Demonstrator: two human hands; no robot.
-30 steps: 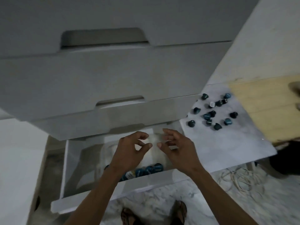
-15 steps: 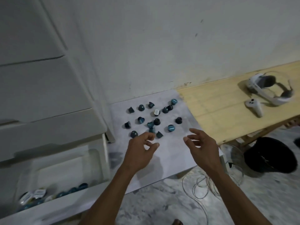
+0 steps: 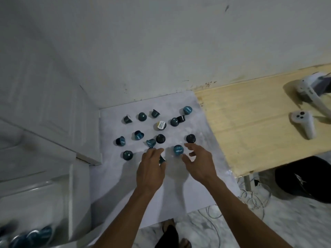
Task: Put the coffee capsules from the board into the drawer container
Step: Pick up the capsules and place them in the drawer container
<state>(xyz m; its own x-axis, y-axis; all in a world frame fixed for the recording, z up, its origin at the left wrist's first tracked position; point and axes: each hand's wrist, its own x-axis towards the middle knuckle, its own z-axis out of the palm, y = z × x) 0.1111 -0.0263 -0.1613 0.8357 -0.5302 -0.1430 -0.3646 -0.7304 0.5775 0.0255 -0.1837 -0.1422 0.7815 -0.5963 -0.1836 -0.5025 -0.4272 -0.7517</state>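
Reaching farther up the board [image 3: 179, 190] than half a second ago, the left hand [image 3: 150, 169] now covers a dark capsule [image 3: 162, 159], grasp unclear; the right hand [image 3: 198, 163], fingers relaxed, nears a blue capsule [image 3: 178, 150]. Drawer [image 3: 35, 212] now lower left.

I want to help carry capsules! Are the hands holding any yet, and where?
Left hand curls over a dark capsule, but its grip is hidden. Right hand holds nothing, fingers open beside a teal capsule.
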